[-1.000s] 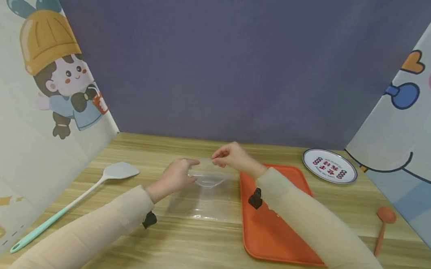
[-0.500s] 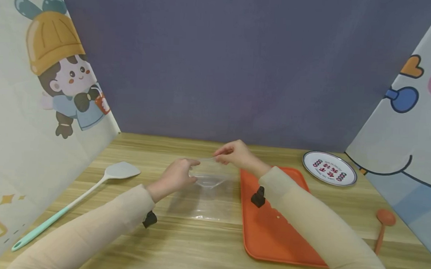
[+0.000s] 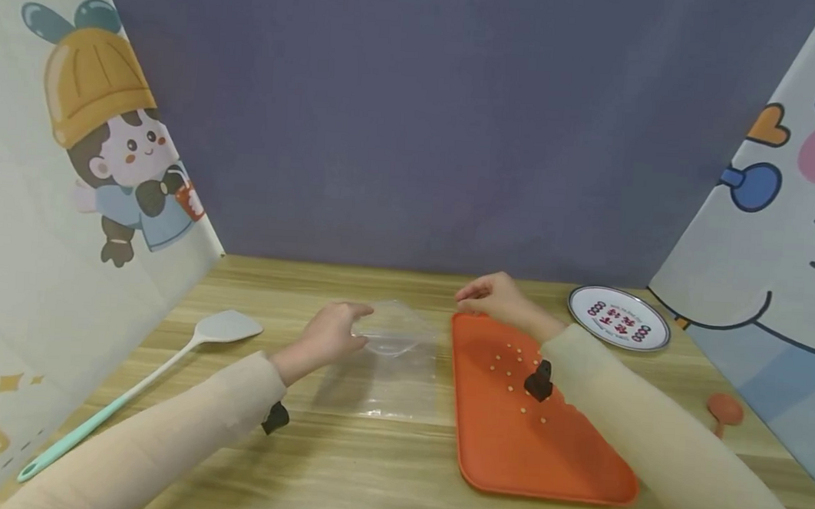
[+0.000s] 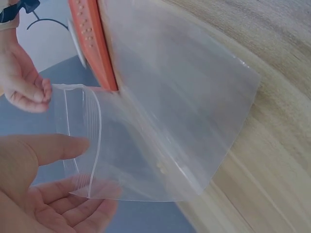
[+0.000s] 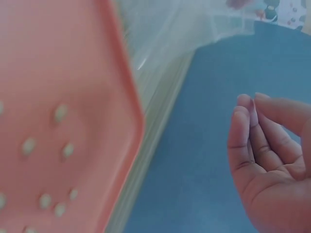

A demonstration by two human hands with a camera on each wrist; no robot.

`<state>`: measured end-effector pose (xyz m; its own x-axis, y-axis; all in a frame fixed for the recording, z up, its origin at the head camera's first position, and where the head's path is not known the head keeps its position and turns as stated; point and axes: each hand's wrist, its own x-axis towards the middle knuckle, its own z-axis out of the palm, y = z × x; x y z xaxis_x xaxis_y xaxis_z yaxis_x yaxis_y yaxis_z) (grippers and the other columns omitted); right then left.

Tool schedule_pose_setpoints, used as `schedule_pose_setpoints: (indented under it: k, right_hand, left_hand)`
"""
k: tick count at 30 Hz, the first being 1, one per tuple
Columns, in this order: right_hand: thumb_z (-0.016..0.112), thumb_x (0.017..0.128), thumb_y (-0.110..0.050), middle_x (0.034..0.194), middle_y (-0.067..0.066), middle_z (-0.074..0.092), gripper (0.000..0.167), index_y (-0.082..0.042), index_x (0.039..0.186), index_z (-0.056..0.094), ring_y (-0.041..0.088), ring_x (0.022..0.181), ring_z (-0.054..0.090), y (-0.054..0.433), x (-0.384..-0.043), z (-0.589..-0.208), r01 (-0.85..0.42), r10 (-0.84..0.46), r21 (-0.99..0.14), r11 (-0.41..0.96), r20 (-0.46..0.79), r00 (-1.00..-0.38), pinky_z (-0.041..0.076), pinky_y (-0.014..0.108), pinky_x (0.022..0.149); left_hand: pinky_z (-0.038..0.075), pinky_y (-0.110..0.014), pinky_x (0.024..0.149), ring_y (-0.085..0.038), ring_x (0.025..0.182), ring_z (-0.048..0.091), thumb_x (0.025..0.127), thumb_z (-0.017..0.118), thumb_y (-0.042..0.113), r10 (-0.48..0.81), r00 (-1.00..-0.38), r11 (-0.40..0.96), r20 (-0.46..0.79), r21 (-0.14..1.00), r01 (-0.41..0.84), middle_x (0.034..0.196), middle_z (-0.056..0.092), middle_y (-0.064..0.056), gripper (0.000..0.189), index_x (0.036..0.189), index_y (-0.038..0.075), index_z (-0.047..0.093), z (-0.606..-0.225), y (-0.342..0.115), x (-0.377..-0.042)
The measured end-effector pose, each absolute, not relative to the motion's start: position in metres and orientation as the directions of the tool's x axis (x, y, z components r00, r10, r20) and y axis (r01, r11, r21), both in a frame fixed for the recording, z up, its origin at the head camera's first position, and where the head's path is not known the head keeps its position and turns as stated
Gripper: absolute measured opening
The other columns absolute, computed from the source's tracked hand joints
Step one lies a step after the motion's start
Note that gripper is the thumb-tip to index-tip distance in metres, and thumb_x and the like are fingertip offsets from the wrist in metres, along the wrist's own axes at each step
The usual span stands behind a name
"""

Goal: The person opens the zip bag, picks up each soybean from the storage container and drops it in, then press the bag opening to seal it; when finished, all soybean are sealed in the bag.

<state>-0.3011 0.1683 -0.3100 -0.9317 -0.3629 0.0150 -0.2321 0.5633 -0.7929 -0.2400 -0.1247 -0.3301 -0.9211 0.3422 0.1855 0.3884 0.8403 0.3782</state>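
One tray (image 3: 517, 460) lies at right with the bag (image 3: 390, 377) just beside it, mouth raised; the left hand (image 3: 323, 333) holds that mouth, thumb and fingers apart, and so limp a bag likely wants a light, steady hold; the right hand (image 3: 498, 299), near the tray's far edge, has thumb and fingertips together, nothing visible between them; grains (image 3: 509, 373) this small call for an exact pinch
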Motion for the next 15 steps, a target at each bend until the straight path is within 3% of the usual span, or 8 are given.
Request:
schedule_pose_setpoints:
  k: [7, 15]
  right_hand:
    - [0.067, 0.09, -0.01, 0.112, 0.02, 0.07, 0.027, 0.005, 0.112, 0.067, 0.032, 0.102, 0.065, 0.205, -0.304, -0.325, -0.263, -0.369, -0.731, 0.63, 0.016, -0.929, 0.056, 0.047, 0.089]
    - [0.069, 0.089, -0.011, 0.107, 0.016, 0.071, 0.025, 0.002, 0.109, 0.07, 0.03, 0.1, 0.065, 0.243, -0.316, -0.352, -0.244, -0.349, -0.653, 0.717, -0.032, -0.937, 0.057, 0.04, 0.084]
  left_hand:
    - [0.048, -0.046, 0.105, -0.034, 0.117, 0.06, 0.08, 0.075, 0.008, 0.342, -0.921, 0.85, 0.187, 0.355, 0.388, 0.133, 0.059, -0.018, 0.053, 0.129, -0.001, 0.058, -0.326, -0.124, -0.239]
    - [0.047, -0.046, 0.106, -0.035, 0.121, 0.057, 0.08, 0.075, 0.008, 0.356, -0.916, 0.852, 0.185, 0.338, 0.4, 0.132, 0.06, -0.018, 0.053, 0.129, -0.002, 0.058, -0.324, -0.122, -0.238]
